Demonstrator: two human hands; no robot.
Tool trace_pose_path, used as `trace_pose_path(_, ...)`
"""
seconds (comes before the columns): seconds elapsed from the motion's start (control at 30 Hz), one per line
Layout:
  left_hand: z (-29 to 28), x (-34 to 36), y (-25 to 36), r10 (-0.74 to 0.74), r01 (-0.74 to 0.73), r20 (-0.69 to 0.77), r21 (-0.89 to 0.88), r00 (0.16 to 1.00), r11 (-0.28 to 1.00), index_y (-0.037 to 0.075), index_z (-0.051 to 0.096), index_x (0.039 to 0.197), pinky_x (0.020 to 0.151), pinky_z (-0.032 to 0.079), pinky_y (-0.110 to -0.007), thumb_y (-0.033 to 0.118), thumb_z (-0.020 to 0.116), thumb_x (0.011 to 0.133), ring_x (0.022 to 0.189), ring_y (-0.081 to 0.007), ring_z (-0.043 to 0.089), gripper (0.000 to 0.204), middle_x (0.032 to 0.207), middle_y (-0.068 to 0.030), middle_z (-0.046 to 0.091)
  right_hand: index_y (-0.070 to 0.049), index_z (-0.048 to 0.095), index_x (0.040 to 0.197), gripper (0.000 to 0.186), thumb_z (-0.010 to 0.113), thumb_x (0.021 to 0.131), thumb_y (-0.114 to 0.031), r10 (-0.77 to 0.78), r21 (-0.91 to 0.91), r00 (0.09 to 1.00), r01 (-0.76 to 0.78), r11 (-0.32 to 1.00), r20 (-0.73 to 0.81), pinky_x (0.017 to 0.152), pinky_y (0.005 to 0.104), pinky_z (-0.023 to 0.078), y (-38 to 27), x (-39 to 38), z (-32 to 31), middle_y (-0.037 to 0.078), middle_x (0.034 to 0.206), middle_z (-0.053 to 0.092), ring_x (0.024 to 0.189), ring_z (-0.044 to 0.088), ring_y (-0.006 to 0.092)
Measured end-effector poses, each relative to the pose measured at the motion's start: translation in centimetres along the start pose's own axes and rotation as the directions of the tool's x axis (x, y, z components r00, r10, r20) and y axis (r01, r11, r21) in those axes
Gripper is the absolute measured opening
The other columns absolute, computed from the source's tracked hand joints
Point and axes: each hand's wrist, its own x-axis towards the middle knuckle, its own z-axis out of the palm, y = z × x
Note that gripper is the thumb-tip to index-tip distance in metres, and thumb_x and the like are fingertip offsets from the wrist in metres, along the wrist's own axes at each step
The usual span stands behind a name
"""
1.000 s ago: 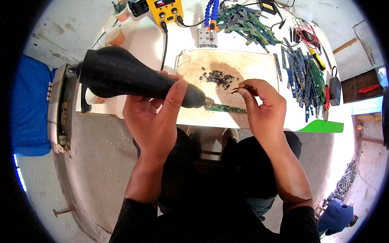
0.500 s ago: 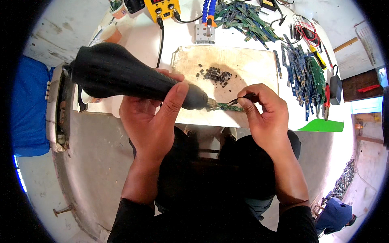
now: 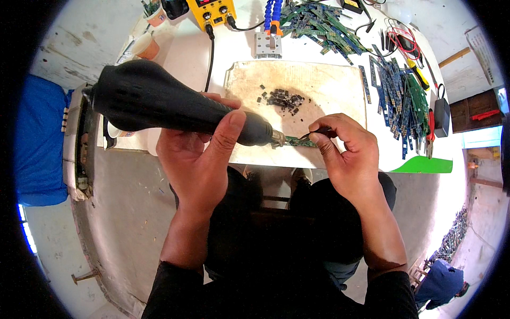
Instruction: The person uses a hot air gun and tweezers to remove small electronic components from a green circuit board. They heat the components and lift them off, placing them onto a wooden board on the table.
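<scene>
My left hand (image 3: 199,151) is wrapped around a black hot air gun (image 3: 164,101), whose metal nozzle (image 3: 278,138) points right. Just past the nozzle lies a narrow green circuit board strip (image 3: 300,141) near the table's front edge, partly hidden by my right hand (image 3: 348,151). That hand pinches dark tweezers (image 3: 321,131), their tips down at the strip. Behind the strip, a loose heap of small black chips (image 3: 287,100) rests on a stained tan board (image 3: 334,80).
Green and blue circuit strips pile up at the back (image 3: 319,26) and at the right (image 3: 398,95). A yellow control station (image 3: 212,10) and a metal block (image 3: 268,45) stand behind the board. Red-handled pliers (image 3: 431,127) lie far right. A person (image 3: 441,284) is at lower right.
The tweezers and my right hand have shifted very slightly, with the tips still at the strip. The hot air gun is nearly where it was.
</scene>
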Motion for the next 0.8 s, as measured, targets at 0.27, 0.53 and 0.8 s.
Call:
trace_pose_path(0.27,-0.1,-0.2,0.2,0.005,-0.007,0.019,0.066,1.000,0.998,-0.003,0.062,0.121,0.098,0.055,-0.034,0.005,0.075,0.097,0.108,-0.0220,0.071,0.029,0.112,-0.0176,0.074,0.003,0.073,0.100,0.014,0.076,0.086,0.004,-0.004,0.000,0.999,0.004,1.000,-0.032,0.071,0.0313,0.057,-0.3,-0.2,0.4,0.017,0.092,0.074,0.079,0.075,0.0263)
trace_pose_path(0.53,-0.3,0.0,0.3,0.015,-0.020,0.052,0.094,0.999,0.995,-0.003,0.061,0.122,0.098,0.056,-0.035,0.003,0.075,0.097,0.107,-0.0217,0.071,0.028,0.112,-0.0154,0.072,0.002,0.073,0.099,0.013,0.076,0.086,0.003,0.003,-0.055,1.000,-0.003,0.998,0.001,0.069,0.0310,0.057,-0.8,-0.2,0.3,0.016,0.088,0.072,0.077,0.075,0.0250)
trace_pose_path(0.8,0.1,-0.3,0.3,0.006,-0.007,0.022,0.053,1.000,0.999,-0.004,0.063,0.120,0.097,0.056,-0.033,0.002,0.075,0.097,0.104,-0.0191,0.070,0.027,0.111,-0.0140,0.074,0.002,0.075,0.098,0.012,0.076,0.086,0.003,-0.093,-0.135,0.993,0.082,0.987,-0.077,0.071,0.0313,0.057,-1.5,-0.8,-0.5,0.016,0.092,0.072,0.079,0.073,0.0251)
